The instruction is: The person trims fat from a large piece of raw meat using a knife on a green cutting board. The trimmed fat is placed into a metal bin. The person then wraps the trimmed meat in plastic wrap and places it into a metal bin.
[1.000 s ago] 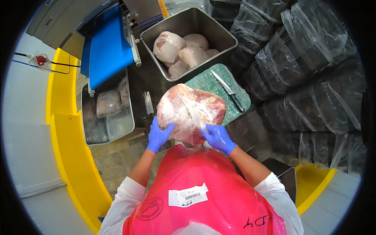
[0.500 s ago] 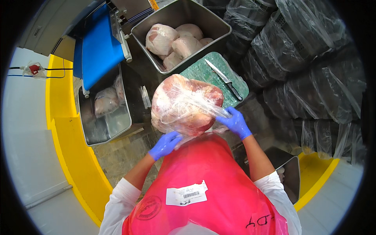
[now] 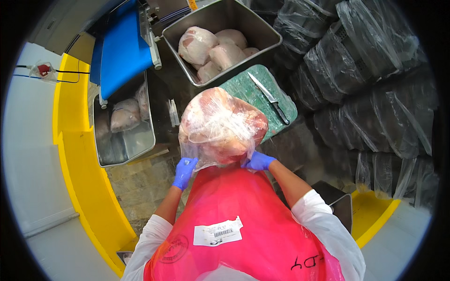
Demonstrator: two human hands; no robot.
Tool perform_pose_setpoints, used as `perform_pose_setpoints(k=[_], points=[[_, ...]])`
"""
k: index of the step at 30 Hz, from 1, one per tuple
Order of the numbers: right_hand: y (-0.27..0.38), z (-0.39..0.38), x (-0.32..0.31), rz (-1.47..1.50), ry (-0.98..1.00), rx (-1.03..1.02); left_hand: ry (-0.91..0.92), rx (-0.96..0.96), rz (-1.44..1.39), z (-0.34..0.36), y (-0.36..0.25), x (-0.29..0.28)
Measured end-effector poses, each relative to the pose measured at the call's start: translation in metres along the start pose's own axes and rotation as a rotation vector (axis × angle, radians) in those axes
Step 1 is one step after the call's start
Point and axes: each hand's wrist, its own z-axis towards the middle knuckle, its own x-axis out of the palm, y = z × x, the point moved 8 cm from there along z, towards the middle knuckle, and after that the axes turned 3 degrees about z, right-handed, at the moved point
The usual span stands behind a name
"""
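Left hand (image 3: 183, 172), right hand (image 3: 257, 161) gripping bagged meat (image 3: 220, 127), more in steel bin (image 3: 262, 29)

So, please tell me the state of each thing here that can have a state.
Bagged meat: wrapped in clear plastic, held up off the surface.
Left hand: gloved, gripping the bag's lower edge.
Right hand: gloved, gripping the bag's lower edge.
Knife: lying flat on the green cutting board.
Large steel tub: open, holding several bagged meats.
Small steel tray: open, partly filled.

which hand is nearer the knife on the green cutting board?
Right. The right hand grips the clear bag of meat just below the green cutting board; the left hand is farther from the knife.
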Motion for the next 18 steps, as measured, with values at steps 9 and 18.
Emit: perform_pose_setpoints(k=[9,18], points=[[0.088,-0.092,-0.071,0.383,-0.329,-0.134,0.55,-0.186,-0.052,-0.004,-0.077,0.074],[-0.025,-0.086,-0.071,0.404,-0.68,-0.077,0.793,0.002,-0.097,-0.025,-0.142,0.167]])
